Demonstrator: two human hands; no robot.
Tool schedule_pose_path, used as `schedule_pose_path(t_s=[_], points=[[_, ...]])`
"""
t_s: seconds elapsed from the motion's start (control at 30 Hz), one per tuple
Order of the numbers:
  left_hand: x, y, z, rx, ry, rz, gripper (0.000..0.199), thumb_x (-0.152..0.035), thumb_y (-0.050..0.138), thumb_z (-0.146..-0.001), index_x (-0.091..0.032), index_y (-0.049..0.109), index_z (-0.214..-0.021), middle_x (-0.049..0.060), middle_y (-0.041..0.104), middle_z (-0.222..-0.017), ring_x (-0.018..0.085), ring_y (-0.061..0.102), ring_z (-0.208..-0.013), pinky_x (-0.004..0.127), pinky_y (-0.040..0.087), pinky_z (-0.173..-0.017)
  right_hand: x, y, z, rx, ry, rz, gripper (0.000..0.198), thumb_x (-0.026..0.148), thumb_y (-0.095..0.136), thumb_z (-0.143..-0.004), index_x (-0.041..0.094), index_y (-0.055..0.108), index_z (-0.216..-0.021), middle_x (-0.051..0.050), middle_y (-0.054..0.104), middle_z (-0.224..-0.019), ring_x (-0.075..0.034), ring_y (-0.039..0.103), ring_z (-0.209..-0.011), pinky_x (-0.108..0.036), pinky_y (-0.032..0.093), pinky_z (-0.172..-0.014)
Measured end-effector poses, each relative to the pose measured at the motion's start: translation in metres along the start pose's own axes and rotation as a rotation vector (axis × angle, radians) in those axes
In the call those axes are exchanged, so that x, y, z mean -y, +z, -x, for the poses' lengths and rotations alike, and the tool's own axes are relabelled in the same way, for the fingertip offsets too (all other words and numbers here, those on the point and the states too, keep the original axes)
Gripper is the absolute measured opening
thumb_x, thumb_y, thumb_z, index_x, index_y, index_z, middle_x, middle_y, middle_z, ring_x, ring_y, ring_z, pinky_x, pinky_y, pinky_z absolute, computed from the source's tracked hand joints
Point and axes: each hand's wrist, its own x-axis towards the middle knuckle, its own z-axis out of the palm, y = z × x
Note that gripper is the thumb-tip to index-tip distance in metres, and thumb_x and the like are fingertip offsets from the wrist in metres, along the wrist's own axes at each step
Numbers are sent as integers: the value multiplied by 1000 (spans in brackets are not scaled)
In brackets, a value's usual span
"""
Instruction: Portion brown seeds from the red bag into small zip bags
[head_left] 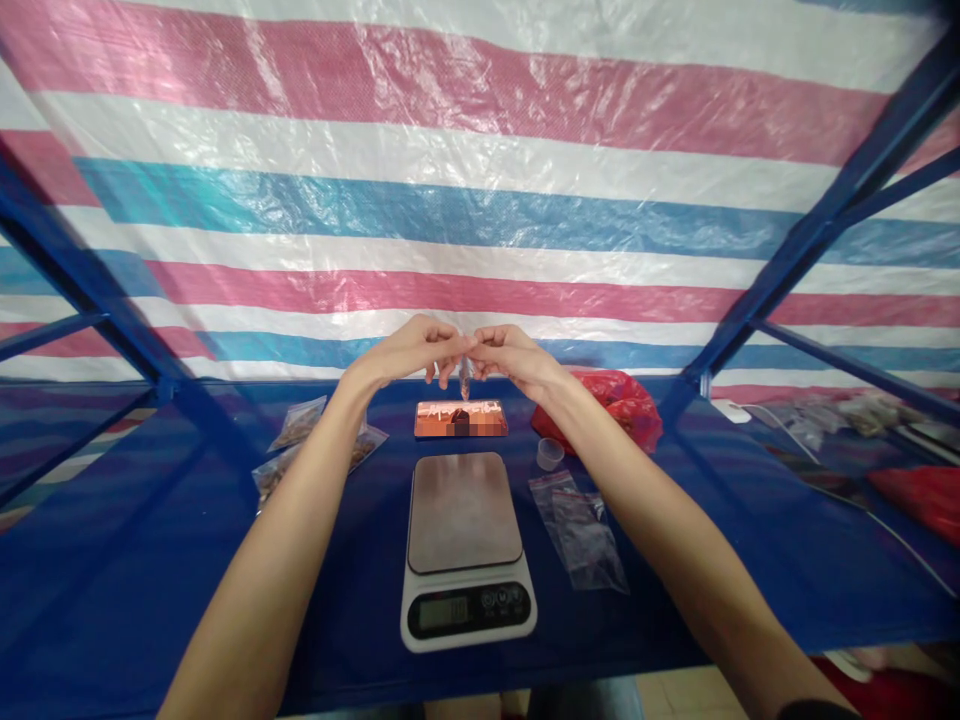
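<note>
My left hand (424, 350) and my right hand (514, 355) meet above the far part of the blue surface. The fingers of both are pinched on the top of a small clear plastic bag (465, 382). The bag hangs upright and is seen nearly edge-on, with something brownish in it. Just below it lies a phone (461, 419) with a lit screen. Nearer to me is a white kitchen scale (465, 520) with a bare metal plate; its display is too dim to read surely.
Several filled plastic bags (298, 424) lie at the left, partly behind my left forearm. At the right are a red plastic bag (634, 410), a small clear cup (550, 455) and flat clear zip bags (589, 540). Blue metal posts (795, 250) frame the striped sheet (480, 190) behind.
</note>
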Motion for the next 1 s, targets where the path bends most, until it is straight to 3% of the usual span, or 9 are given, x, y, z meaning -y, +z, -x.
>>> schedule_pose_path(t_s=[0.17,0.4,0.63,0.8,1.0], points=[[4,8,-1,45,-45,2,46,-57,67,-94,-12,73,-88,8,75,-74,15,70,-64,22,50,-57,-7,1,-1,56,28,-21,37,42,92,-69,17,64,-69,-2,69,-64,-10,61,-56,-21,46,-52],[12,19,-5,81,-107,-53,38,-52,69,-94,-15,73,-103,7,78,-86,16,73,-69,23,54,-57,-17,-1,-5,6,45,51,52,57,95,-61,17,61,-60,3,57,-51,-7,51,-46,-21,38,-45],[14,12,-1,169,-65,-20,30,-41,67,-97,-13,75,-104,11,80,-92,17,76,-81,24,57,-69,-17,-4,-1,37,13,108,51,59,93,-65,17,63,-62,2,57,-52,-8,51,-50,-22,36,-47],[19,6,3,216,-89,23,28,-32,64,-96,-15,75,-115,11,81,-104,19,78,-94,25,59,-79,-19,-3,-2,74,-11,118,51,60,90,-68,18,63,-63,2,58,-52,-8,49,-49,-23,34,-46],[12,8,2,107,-88,-106,24,-23,53,-94,-11,75,-93,9,79,-84,16,76,-75,23,55,-66,-16,-3,0,98,-35,161,48,60,87,-75,18,63,-68,1,63,-58,-9,53,-50,-22,37,-46]])
